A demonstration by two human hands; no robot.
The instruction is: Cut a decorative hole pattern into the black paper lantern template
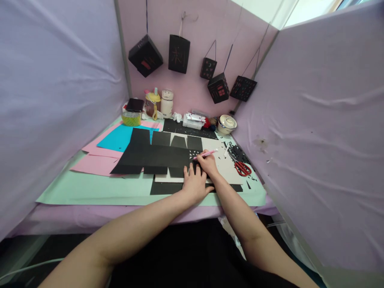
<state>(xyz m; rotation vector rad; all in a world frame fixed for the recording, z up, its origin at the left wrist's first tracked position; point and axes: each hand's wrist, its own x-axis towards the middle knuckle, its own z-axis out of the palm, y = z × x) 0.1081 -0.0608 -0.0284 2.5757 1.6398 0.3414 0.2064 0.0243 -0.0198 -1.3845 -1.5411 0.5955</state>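
A large sheet of black cardstock (156, 157) with notched tabs along its edges lies across a pale board (223, 166). My right hand (207, 162) grips a slim pink-and-white craft knife (210, 153), shaped like a pen. Its tip, too small to see clearly, is at the sheet's right part, beside a cluster of small cut-out shapes (193, 154). My left hand (194, 185) lies flat with spread fingers, pressing on the sheet's lower edge just left of the right hand. Red-handled scissors (243, 169) rest to the right of my right hand.
Black paper scraps (237, 153) are scattered at the right. Pink paper (94, 165) and blue paper (115, 138) lie at the left. Tape (131, 119), a white bottle (167, 104), a plastic box (193, 121) and a lidded bowl (227, 124) stand behind. Black paper lanterns (179, 54) hang above.
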